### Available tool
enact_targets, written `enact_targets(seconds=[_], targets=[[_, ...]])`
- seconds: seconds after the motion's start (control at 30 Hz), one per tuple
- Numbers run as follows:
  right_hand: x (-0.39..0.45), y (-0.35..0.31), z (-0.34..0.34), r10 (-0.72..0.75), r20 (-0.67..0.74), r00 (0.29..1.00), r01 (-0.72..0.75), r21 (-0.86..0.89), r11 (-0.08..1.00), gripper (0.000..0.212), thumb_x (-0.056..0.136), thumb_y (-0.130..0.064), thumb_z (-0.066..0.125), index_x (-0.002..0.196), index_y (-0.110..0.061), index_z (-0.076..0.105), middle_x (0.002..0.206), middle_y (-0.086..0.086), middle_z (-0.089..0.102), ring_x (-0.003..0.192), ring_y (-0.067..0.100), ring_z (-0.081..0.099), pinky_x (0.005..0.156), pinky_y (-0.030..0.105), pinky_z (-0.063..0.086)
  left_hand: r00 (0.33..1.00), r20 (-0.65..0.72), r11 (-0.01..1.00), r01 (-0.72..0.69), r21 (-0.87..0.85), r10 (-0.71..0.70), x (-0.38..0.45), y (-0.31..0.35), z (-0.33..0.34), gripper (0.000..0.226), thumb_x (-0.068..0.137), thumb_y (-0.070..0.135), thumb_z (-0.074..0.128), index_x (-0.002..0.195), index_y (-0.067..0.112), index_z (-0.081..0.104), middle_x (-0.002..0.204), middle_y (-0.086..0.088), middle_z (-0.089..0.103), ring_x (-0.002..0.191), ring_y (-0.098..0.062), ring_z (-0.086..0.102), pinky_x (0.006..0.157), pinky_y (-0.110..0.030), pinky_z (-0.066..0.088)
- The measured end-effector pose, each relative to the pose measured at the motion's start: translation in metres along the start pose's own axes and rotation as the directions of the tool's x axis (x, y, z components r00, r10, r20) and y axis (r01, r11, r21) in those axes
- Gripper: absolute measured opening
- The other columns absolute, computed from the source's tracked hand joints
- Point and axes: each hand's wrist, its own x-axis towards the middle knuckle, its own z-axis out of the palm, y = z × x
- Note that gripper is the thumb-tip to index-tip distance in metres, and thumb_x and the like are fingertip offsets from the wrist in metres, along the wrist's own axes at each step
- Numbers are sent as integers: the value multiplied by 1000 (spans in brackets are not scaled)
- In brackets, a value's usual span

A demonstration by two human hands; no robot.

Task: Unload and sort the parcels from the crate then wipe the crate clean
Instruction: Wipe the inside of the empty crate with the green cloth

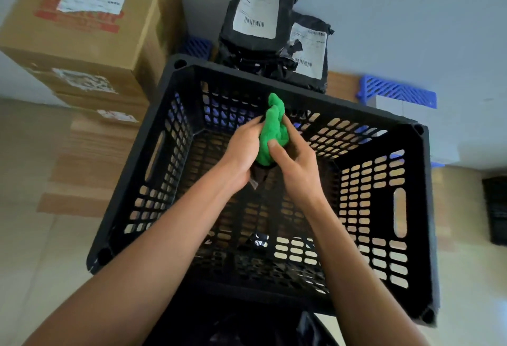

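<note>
Crate (417,208), black and perforated, sits directly below my viewpoint with its opening facing up. I see both hands together above its interior, each clamped on one bunched green cloth (272,133). Left hand (241,153) curls its fingers around the cloth's left side; right hand (297,164) presses its thumb on the front of the cloth, fingers wrapped behind. A small dark item with a pale tag (256,178) hangs just under the left palm; I cannot tell what it is. Two black parcels (263,13) with white labels lie stacked beyond the crate's far rim. Cardboard boxes (82,30) stand stacked to the left. A blue crate (397,91) lies behind the parcels, partly hidden.
</note>
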Motion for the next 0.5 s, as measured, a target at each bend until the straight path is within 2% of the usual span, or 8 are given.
enact_targets(seconds=[0.1, 0.17, 0.27, 0.37, 0.43, 0.5], targets=[[-4, 7, -4, 52, -141, 989, -38, 104, 994, 58, 96, -6, 68, 150, -11, 49, 134, -1, 67, 121, 6, 64, 97, 24, 55, 998, 47, 994, 36, 103, -41, 1, -2, 6, 28, 106, 23, 48, 111, 19, 75, 110, -5, 77, 103, -17, 73, 96, -34, 56], [-1, 12, -8, 76, -264, 962, -48, 111, 993, 50, 93, -7, 72, 140, -13, 60, 121, -3, 72, 112, 7, 69, 91, 24, 58, 997, 72, 976, 23, 218, -39, 6, -4, 10, 29, 105, 24, 49, 116, 16, 75, 112, -4, 77, 107, -18, 72, 98, -35, 55], [6, 22, -11, 146, -369, 918, -94, 154, 984, 41, 91, -11, 76, 131, -15, 68, 113, -2, 74, 105, 9, 71, 91, 31, 60, 995, 70, 891, -90, 446, 65, 16, -3, 14, 29, 104, 21, 52, 123, 16, 73, 115, 1, 75, 113, -15, 68, 99, -30, 52], [13, 29, -7, 252, -445, 859, -113, 315, 942, 43, 92, -14, 75, 134, -15, 66, 118, -3, 74, 108, 9, 71, 95, 34, 60, 963, 133, 724, -264, 637, 234, 18, 3, 9, 34, 104, 18, 54, 136, 18, 64, 128, 9, 66, 121, -5, 60, 103, -18, 45], [16, 30, -4, 286, -498, 819, -99, 367, 925, 45, 94, -16, 73, 138, -17, 63, 123, -6, 71, 114, 8, 68, 99, 35, 58, 923, 206, 554, -362, 749, 325, 15, 10, 2, 35, 104, 19, 53, 137, 20, 64, 131, 12, 64, 120, 1, 58, 100, -9, 42], [20, 30, 2, 290, -545, 787, -80, 376, 923, 49, 95, -18, 71, 142, -19, 59, 134, -5, 66, 123, 9, 63, 104, 37, 55, 882, 277, 436, -436, 787, 381, 13, 19, -5, 34, 104, 18, 53, 135, 20, 66, 131, 13, 65, 117, 5, 58, 95, -5, 42]])
